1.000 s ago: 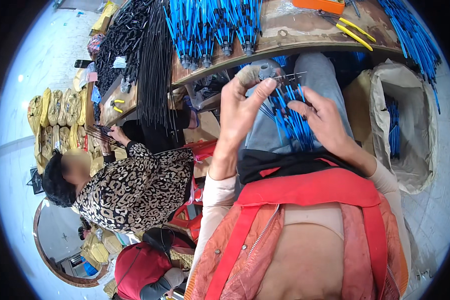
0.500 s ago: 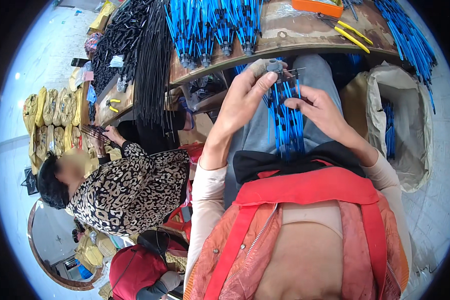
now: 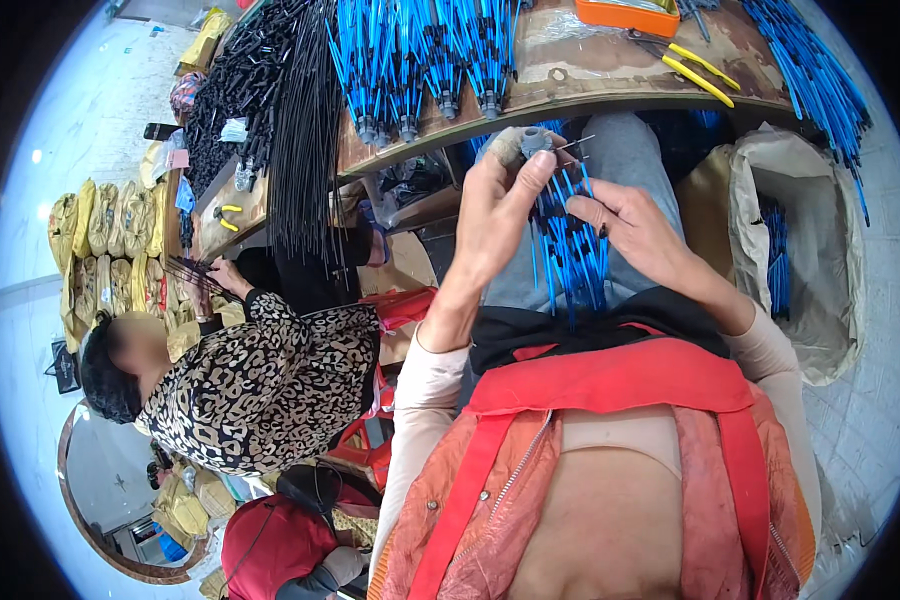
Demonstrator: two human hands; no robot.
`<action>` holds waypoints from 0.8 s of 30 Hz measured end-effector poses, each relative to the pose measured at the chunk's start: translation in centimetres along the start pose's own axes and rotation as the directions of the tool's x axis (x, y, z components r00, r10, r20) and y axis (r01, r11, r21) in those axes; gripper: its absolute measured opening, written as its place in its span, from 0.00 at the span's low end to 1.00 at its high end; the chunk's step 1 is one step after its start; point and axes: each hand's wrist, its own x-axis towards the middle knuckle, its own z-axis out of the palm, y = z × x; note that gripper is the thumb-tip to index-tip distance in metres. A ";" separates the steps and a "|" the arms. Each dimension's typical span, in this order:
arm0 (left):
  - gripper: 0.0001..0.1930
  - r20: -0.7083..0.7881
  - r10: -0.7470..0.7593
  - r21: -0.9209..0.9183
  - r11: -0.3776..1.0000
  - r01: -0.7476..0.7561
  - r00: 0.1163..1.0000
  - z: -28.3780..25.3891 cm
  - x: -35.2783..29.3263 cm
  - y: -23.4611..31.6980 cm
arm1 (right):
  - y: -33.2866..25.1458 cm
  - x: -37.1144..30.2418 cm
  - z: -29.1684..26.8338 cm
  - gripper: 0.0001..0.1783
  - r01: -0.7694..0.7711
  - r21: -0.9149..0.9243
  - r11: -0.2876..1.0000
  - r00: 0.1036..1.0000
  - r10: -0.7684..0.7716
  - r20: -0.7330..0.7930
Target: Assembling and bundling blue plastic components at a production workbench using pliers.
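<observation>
Worn brown wood makes up the worktop [image 3: 610, 75], which curves across the top of the view and carries rows of blue rods [image 3: 420, 55] with grey end caps, a long sheaf of thin black rods [image 3: 305, 150] hanging over its near edge, an orange tray [image 3: 628, 14] and yellow-handled pliers [image 3: 695, 72]. To the right, a large tan sack [image 3: 815, 260] stands open beside the person's knee with more blue rods inside. On the left sits a co-worker in a leopard-print top [image 3: 260, 385], handling dark rods at a far stretch of the worktop. In the person's lap, on grey trousers below the worktop's edge, lies a bundle of blue rods [image 3: 570, 250], fanning down toward the black and red apron. The left hand [image 3: 495, 210] reaches up from the lap, its grip pinched on a small grey cap [image 3: 535, 140] at the top of the bundle, just under the worktop's edge. The right hand [image 3: 635, 225] rests against the bundle's right side, fingers closed lightly about a few rods, with thin metal wire tips showing just above it.
</observation>
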 end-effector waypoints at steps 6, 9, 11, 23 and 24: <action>0.24 0.288 0.000 -0.238 0.969 0.071 0.958 -2.3 1.8 1.1 | -1.2 1.3 -1.5 0.20 0.096 -0.056 0.994 0.982 -0.086 0.170; 0.29 0.276 -0.078 -0.315 0.934 0.167 0.958 -1.7 1.2 -0.3 | 0.8 0.5 0.0 0.19 0.066 0.049 0.997 0.986 -0.073 0.148; 0.30 0.182 -0.103 -0.347 0.924 0.162 0.978 -1.2 -0.3 -1.4 | 0.9 0.5 0.7 0.19 0.034 0.074 0.997 0.994 -0.041 0.097; 0.08 -0.297 0.032 0.352 0.933 0.078 0.954 -1.7 -3.8 2.2 | -3.7 2.4 2.5 0.19 -0.039 -0.058 0.998 0.955 0.054 0.292; 0.08 -0.305 0.018 0.242 0.969 0.059 0.952 -2.7 -4.6 1.8 | -3.9 2.6 3.3 0.18 -0.029 -0.076 0.997 0.953 0.051 0.300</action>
